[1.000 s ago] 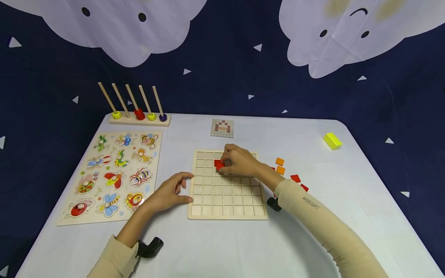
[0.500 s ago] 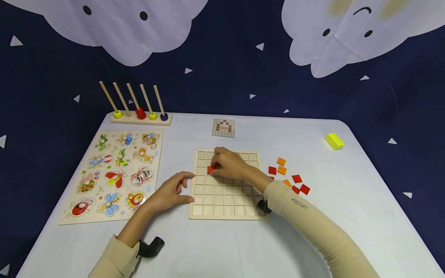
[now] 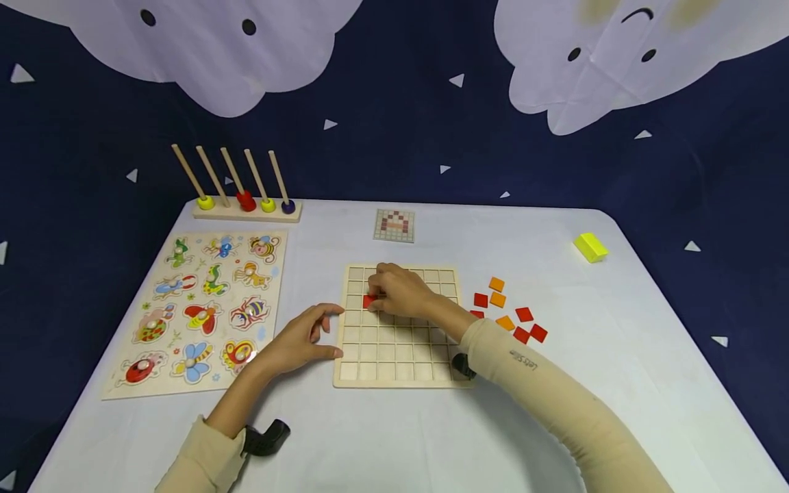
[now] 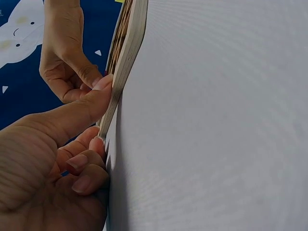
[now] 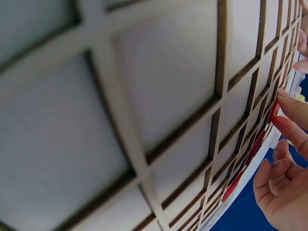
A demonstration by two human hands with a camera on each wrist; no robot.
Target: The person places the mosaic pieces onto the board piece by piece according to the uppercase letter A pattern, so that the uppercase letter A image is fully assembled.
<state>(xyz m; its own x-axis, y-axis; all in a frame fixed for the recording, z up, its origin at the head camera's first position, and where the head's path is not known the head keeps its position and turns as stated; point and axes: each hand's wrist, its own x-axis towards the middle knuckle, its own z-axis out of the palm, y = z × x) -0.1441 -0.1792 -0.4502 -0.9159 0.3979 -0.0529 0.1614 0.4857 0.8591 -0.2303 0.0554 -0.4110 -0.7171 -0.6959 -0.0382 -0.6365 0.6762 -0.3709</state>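
A wooden grid board (image 3: 403, 384) lies flat on the table. My left hand (image 3: 301, 339) touches its left edge with thumb and index fingertips spread apart, as the left wrist view also shows. Over the upper left of the grid, my right hand (image 3: 403, 291) pinches a red square tile (image 3: 368, 301) between thumb and finger, at a cell close to the left rim. In the right wrist view this red tile (image 5: 275, 110) meets the grid, and more red pieces (image 5: 234, 185) sit farther along it. From the head view the right hand hides those pieces.
Loose red tiles (image 3: 523, 314) and orange tiles (image 3: 505, 322) lie right of the board. Behind it is a small pattern card (image 3: 394, 226). An insect puzzle (image 3: 203, 318) and a peg stand (image 3: 246, 214) occupy the left side; a yellow block (image 3: 590, 247) sits far right.
My right hand has moved left across the grid, carrying the red tile to a cell nearer the left rim. My left hand has stayed at the board's edge.
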